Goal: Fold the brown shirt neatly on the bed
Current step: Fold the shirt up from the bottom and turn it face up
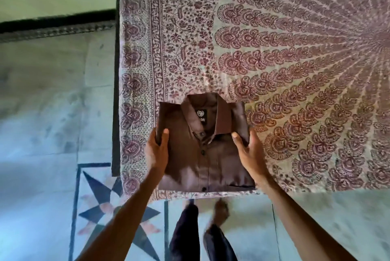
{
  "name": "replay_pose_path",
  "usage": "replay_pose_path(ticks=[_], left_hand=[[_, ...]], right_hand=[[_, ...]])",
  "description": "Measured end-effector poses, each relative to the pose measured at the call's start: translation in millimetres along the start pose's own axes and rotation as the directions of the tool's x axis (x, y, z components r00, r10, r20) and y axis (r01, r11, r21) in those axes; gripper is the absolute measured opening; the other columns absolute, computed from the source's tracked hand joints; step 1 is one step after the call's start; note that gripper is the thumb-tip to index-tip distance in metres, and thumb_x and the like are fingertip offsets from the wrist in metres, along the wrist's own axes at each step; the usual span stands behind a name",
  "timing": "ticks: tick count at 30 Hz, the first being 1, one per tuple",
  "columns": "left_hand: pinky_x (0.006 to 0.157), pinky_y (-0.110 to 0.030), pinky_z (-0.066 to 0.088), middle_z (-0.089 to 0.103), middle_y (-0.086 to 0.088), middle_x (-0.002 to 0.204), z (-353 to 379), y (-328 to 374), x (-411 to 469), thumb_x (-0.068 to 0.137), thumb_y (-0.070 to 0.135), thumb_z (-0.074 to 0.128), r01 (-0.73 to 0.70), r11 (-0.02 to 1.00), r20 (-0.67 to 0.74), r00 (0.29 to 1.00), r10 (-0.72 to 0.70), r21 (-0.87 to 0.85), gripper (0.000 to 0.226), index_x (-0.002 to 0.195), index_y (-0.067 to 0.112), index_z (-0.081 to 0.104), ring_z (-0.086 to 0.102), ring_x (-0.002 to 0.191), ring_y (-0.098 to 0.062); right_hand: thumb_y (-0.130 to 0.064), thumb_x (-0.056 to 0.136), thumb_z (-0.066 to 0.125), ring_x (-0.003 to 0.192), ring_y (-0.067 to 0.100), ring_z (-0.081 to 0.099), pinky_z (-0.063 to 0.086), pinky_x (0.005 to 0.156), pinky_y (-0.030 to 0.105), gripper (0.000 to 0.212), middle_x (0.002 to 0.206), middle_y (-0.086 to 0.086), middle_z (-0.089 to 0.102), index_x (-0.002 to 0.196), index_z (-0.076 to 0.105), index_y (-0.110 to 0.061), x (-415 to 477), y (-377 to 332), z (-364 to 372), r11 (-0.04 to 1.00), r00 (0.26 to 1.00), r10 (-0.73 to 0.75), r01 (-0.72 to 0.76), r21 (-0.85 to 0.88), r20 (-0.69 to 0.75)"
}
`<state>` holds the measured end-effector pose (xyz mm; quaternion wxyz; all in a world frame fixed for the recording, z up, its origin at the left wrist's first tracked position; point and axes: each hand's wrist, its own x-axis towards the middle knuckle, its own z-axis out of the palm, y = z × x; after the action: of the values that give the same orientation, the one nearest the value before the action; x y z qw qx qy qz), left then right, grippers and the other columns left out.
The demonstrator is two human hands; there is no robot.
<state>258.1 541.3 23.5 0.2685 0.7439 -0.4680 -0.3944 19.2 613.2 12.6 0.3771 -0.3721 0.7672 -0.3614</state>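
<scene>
**Shirt folded, hands squaring it up**

The shirt (202, 146) lies as a tidy rectangle at the near edge of the bed (295, 49), collar up and pointing away, long axis running near to far. The left hand (157, 151) pinches the left edge, thumb on top; the right hand (249, 151) grips the right edge likewise. Best, I'd say, to set it down level, edges aligned, then smooth outward.
</scene>
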Motion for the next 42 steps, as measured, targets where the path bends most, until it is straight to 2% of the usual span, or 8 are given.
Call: replay_pose_path(ticks=[4,11,19,24,29,33,36,42], left_hand=[[0.066,-0.039,0.056,0.068,-0.006,0.087,-35.7,-43.0,5.3,0.093,0.044,0.053,-0.01,1.0,-0.084,0.996,0.011,0.016,0.019,0.096,0.027,0.059,0.064,0.077,-0.025],[0.068,-0.032,0.051,0.067,-0.004,0.089,-65.6,-83.7,32.4,0.095,0.036,0.054,-0.033,0.999,-0.098,0.995,0.032,-0.008,0.024,0.106,0.018,0.063,0.063,0.081,-0.023],[0.062,-0.027,0.042,0.061,-0.001,0.077,-91.2,-97.1,43.7,0.096,0.036,0.053,-0.058,0.998,-0.033,0.998,0.059,0.018,0.024,0.098,0.014,0.062,0.056,0.068,-0.017],[0.071,-0.036,0.051,0.065,-0.009,0.087,-95.5,-101.0,55.7,0.096,0.036,0.053,-0.062,0.993,0.051,0.997,0.057,0.105,0.026,0.101,0.011,0.057,0.063,0.082,-0.033],[0.088,-0.047,0.043,0.043,-0.017,0.129,-98.5,-79.0,48.6,0.087,0.031,0.06,-0.082,0.911,-0.086,0.988,0.127,0.405,0.056,0.134,0.011,0.034,0.051,0.108,-0.038],[0.101,-0.048,0.037,0.05,-0.009,0.129,-89.5,-57.9,70.0,0.085,0.035,0.061,-0.728,0.475,0.312,0.659,0.685,0.494,0.043,0.123,0.02,0.051,0.043,0.12,-0.03],[0.101,-0.044,0.028,0.056,-0.002,0.125,-75.7,-49.9,88.7,0.08,0.038,0.068,-0.905,0.179,0.609,0.396,0.687,0.385,0.038,0.116,0.026,0.059,0.046,0.12,-0.029],[0.09,-0.042,0.034,0.054,0.0,0.113,-66.2,-34.6,98.9,0.071,0.044,0.075,-0.911,0.081,0.703,0.366,0.61,0.404,0.039,0.104,0.032,0.06,0.045,0.107,-0.025]], right_hand=[[-0.065,0.086,0.051,0.107,0.031,0.062,0.046,0.088,0.033,0.08,0.116,0.02,0.065,0.13,0.052,0.001,-18.4,3.5,52.4,0.998,1.0,-0.031,0.031,-0.046,-0.007],[-0.035,0.09,0.064,0.11,0.031,0.062,0.038,0.086,0.014,0.06,0.121,0.025,0.063,0.128,0.053,0.009,-24.2,-4.2,106.2,0.987,0.995,-0.08,0.07,-0.146,-0.063],[-0.038,0.09,0.065,0.118,0.031,0.057,0.041,0.095,0.027,0.064,0.129,0.021,0.059,0.134,0.049,0.005,-27.9,-7.1,138.8,0.972,0.997,0.019,-0.035,-0.234,-0.072],[-0.052,0.087,0.062,0.072,0.027,0.06,0.039,0.055,0.032,0.048,0.087,0.01,0.065,0.106,0.051,-0.01,-33.0,-12.7,143.8,0.882,0.984,0.035,-0.113,-0.457,-0.177],[-0.034,0.088,0.061,0.103,0.026,0.051,0.041,0.087,0.038,0.032,0.112,0.006,0.057,0.113,0.055,-0.015,-70.8,-28.4,144.5,0.74,0.91,-0.284,0.008,-0.673,-0.302],[-0.029,0.092,0.055,0.113,0.025,0.05,0.043,0.094,0.04,0.03,0.121,0.005,0.056,0.12,0.061,-0.017,-96.6,-17.1,161.0,0.643,0.914,-0.405,0.306,-0.702,0.028],[-0.032,0.094,0.05,0.116,0.023,0.049,0.045,0.091,0.039,0.041,0.132,0.004,0.05,0.135,0.051,-0.026,-101.4,-12.3,172.3,0.608,0.916,-0.364,0.371,-0.702,0.169],[-0.037,0.09,0.053,0.114,0.022,0.048,0.043,0.085,0.04,0.057,0.14,0.0,0.041,0.144,0.036,-0.04,-92.3,-20.8,173.7,0.549,0.938,-0.249,0.34,-0.763,0.24]])
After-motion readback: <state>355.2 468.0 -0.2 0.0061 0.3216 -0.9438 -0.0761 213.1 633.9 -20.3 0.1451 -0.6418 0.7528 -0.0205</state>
